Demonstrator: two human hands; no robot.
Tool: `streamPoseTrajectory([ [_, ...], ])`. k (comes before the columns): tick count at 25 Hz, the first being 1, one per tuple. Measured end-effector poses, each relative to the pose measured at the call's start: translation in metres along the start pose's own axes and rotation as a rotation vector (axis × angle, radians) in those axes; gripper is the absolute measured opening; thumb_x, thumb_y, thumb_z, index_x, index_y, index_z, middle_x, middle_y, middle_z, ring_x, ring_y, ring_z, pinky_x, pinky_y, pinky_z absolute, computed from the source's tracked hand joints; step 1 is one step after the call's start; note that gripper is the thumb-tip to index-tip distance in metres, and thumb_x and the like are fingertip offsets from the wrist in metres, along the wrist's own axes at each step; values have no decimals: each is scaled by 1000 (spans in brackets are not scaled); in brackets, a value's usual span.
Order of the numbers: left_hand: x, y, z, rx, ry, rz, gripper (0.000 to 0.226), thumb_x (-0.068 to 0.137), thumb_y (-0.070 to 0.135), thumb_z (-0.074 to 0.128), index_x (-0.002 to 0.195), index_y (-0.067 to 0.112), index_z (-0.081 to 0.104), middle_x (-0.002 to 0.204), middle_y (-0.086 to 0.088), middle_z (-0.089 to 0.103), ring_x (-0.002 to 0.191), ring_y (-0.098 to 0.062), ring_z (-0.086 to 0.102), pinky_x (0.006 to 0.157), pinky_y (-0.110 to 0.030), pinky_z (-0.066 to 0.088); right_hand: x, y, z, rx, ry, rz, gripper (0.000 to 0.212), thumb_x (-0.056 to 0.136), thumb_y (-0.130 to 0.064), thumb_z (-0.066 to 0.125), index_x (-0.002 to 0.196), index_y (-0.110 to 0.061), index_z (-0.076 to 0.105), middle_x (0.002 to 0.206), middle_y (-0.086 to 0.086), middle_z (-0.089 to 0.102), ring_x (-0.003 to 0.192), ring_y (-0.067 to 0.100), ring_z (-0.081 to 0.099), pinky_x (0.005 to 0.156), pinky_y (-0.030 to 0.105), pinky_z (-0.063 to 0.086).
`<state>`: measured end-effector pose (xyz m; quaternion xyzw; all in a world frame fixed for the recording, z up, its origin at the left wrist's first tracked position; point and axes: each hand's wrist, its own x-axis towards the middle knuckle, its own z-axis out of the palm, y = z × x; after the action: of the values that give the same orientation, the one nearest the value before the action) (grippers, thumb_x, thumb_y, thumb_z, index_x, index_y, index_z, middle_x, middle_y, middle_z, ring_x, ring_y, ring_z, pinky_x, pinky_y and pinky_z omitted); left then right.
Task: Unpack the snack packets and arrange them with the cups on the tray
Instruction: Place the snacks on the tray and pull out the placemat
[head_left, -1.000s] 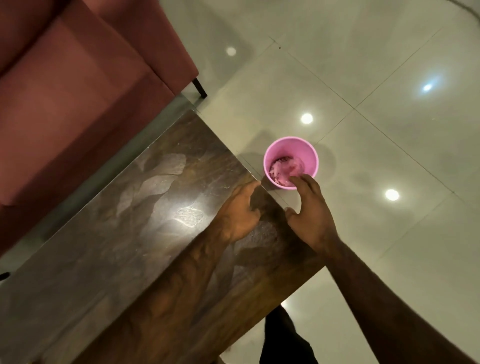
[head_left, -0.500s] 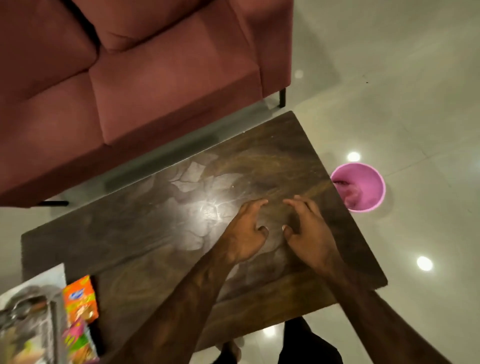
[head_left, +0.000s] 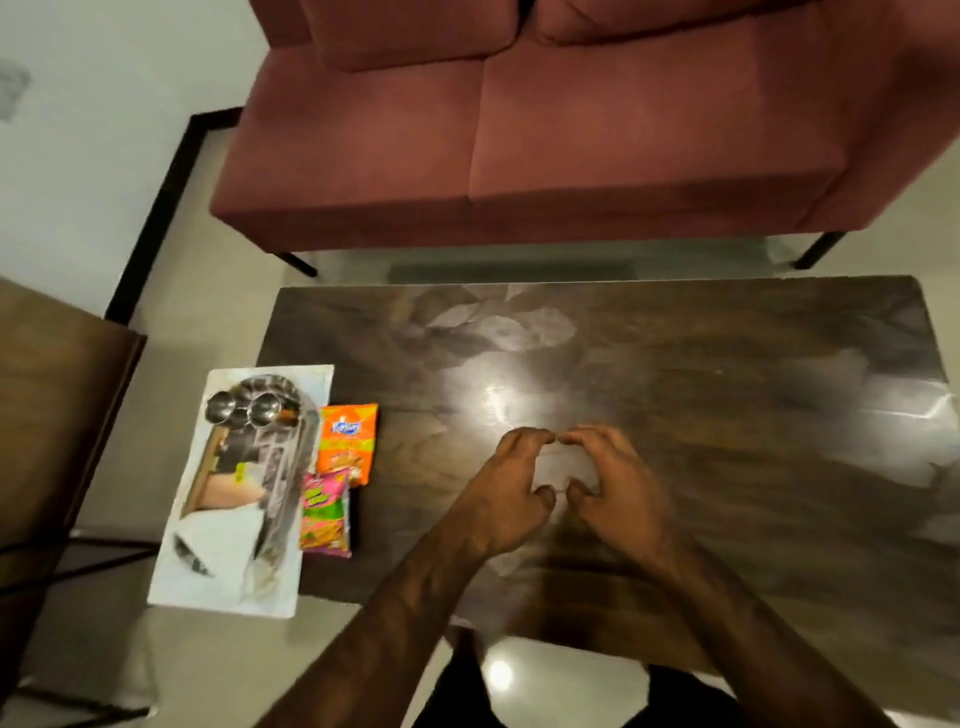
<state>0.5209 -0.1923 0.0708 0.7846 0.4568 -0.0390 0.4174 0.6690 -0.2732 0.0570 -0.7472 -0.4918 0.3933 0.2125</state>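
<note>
Snack packets (head_left: 340, 475) lie well left of both curled, empty grips (head_left: 561, 478).

Left hand (head_left: 511, 486) and right hand (head_left: 613, 486) side by side, curled fingertips nearly touching, empty.

red-brown sofa (head_left: 545, 130) on dark legs, far side | dark glossy wooden table (head_left: 675, 364) | pale glossy floor tiles (head_left: 208, 660) | white wall (head_left: 104, 130), black skirting

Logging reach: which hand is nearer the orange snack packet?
Left. The left hand hovers right of the orange snack packet; the right hand is farther right.
</note>
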Motion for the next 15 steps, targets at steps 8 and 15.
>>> streamPoseTrajectory([
  [8, -62, -181, -114, -142, 37, -112, 57, 89, 13, 65, 143, 15, 47, 146, -6, 46, 132, -19, 46, 106, -21, 36, 52, -146, 167, 66, -98, 28, 52, 88, -5, 72, 137, -20, 65, 143, 2, 55, 126, 21, 61, 108, 35, 51],
  [15, -99, -295, -170, -319, 174, -341, 52, 88, 0, 62, 137, 11, 51, 139, -12, 49, 126, -26, 54, 105, -33, 44, 97, -226, 255, -92, -298, -28, 57, 86, -3, 70, 141, -18, 63, 140, 8, 56, 124, 26, 62, 109, 35, 49],
])
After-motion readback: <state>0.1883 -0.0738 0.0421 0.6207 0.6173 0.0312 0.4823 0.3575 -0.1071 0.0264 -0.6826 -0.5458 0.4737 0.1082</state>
